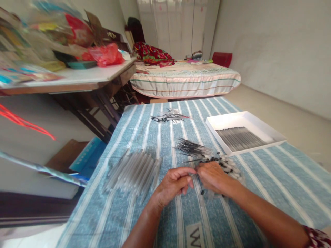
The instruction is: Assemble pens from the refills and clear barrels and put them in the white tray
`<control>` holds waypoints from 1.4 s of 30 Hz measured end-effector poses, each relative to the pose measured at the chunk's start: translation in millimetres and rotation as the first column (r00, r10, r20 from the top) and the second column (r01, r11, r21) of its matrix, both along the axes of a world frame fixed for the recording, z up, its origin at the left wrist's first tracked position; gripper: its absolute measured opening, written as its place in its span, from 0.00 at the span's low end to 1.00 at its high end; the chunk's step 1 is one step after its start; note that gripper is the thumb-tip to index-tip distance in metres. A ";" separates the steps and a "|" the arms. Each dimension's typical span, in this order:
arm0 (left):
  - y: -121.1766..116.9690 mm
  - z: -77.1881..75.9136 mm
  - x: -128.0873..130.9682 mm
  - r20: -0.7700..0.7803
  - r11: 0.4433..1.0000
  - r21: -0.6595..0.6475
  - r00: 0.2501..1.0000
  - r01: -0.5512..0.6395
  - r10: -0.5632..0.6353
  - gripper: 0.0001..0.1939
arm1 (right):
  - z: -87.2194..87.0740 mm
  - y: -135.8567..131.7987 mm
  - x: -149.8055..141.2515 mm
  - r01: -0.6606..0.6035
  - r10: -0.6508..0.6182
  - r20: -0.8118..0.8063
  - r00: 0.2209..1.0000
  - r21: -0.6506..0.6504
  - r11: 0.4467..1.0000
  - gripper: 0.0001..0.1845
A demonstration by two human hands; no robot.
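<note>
Both hands meet over the striped cloth. My left hand point(174, 182) has its index finger and thumb drawn towards my right hand point(212, 175), the other fingers curled. The right fingers are closed, knuckles up, at the edge of a heap of small black and white pen parts point(229, 165). What either hand pinches is hidden or too small to name. Thin dark pen refills point(193, 148) lie bunched just beyond the right hand. Left of my left hand, grey translucent pen barrels point(134, 172) lie side by side.
A white open box point(248, 119) at the right holds a row of dark pens point(239, 137). More thin dark pieces point(170, 117) lie near the far edge of the blue striped tablecloth point(152, 220). A cluttered side table point(85, 81) stands left, a bed point(186, 82) beyond.
</note>
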State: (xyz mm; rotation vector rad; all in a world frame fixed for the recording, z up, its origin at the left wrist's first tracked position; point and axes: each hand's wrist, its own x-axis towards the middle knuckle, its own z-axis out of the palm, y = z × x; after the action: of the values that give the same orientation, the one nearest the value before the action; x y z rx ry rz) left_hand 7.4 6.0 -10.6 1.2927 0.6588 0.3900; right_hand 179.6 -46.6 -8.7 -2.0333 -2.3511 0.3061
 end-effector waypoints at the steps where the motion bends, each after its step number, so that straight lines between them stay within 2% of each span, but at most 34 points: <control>1: 0.0 0.1 0.0 0.000 1.000 -0.001 1.000 0.000 0.000 0.16 | 1.6 -0.2 2.1 0.037 -0.034 -0.112 0.993 0.029 0.999 0.10; 2: 0.2 0.2 0.0 0.001 1.000 -0.002 1.000 0.000 0.000 0.15 | 3.1 -0.8 4.3 0.092 -0.077 -0.274 0.959 0.041 0.995 0.09; 3: 0.4 0.4 0.1 0.002 1.000 -0.002 1.000 0.001 -0.001 0.15 | 4.2 -1.7 6.1 0.152 -0.124 -0.468 0.875 0.022 0.988 0.08; 4: 0.8 0.5 0.2 0.005 1.000 -0.004 1.000 0.002 -0.002 0.15 | 4.8 -2.7 7.2 0.199 -0.169 -0.655 0.737 -0.029 0.979 0.07; 5: 1.2 0.8 0.4 0.010 1.000 -0.007 1.000 0.001 -0.001 0.16 | 4.8 -3.9 7.6 0.223 -0.210 -0.797 0.566 -0.098 0.970 0.07; 7: 2.0 1.7 0.6 0.019 1.000 -0.019 1.000 -0.008 0.008 0.16 | 3.6 -6.1 6.0 0.222 -0.266 -0.934 0.239 -0.214 0.951 0.08; 8: 2.3 2.2 0.7 0.023 1.000 -0.026 1.000 -0.015 0.016 0.16 | 2.7 -7.1 4.3 0.225 -0.278 -0.953 0.122 -0.246 0.943 0.10; 10: 2.7 3.2 0.7 0.026 0.999 -0.034 0.999 -0.029 0.030 0.15 | 0.8 -8.8 0.2 0.248 -0.283 -0.959 -0.019 -0.279 0.928 0.11; 14: 2.0 3.2 0.8 0.028 0.999 -0.033 0.999 -0.035 0.036 0.14 | -2.4 -11.2 -6.7 0.236 -0.286 -0.944 -0.165 -0.320 0.918 0.13; 18: 1.7 0.5 1.0 0.044 0.999 -0.036 0.999 -0.023 0.024 0.15 | -4.6 -12.3 -11.2 0.209 -0.296 -0.926 -0.233 -0.345 0.915 0.14; 26: 1.4 0.3 0.4 0.025 1.000 -0.014 0.999 -0.024 0.024 0.14 | -6.5 -12.8 -18.2 0.212 -0.299 -0.915 -0.271 -0.360 0.909 0.15; 37: 1.7 0.0 1.3 0.027 0.999 -0.040 1.000 0.005 -0.004 0.13 | -19.8 -15.9 -25.8 0.202 -0.256 -0.894 -0.368 -0.346 0.916 0.14; 39: 1.9 -0.8 1.3 0.035 0.999 -0.046 0.999 0.006 -0.004 0.13 | -20.3 -16.3 -25.9 0.221 -0.255 -0.910 -0.327 -0.336 0.916 0.14; 40: 2.0 -1.3 1.2 0.037 0.999 -0.050 0.999 0.004 -0.002 0.13 | -20.3 -16.4 -25.0 0.237 -0.253 -0.926 -0.278 -0.322 0.916 0.13; 42: 1.9 -2.3 0.9 0.038 0.998 -0.059 0.999 0.007 -0.004 0.13 | -19.5 -16.4 -21.0 0.268 -0.240 -0.962 -0.127 -0.267 0.926 0.12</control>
State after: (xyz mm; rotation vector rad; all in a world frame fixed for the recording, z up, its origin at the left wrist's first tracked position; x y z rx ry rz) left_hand 8.3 7.9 -12.9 1.2282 0.6306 0.3868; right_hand 158.5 -63.0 -28.2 -1.1787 -0.8568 1.2358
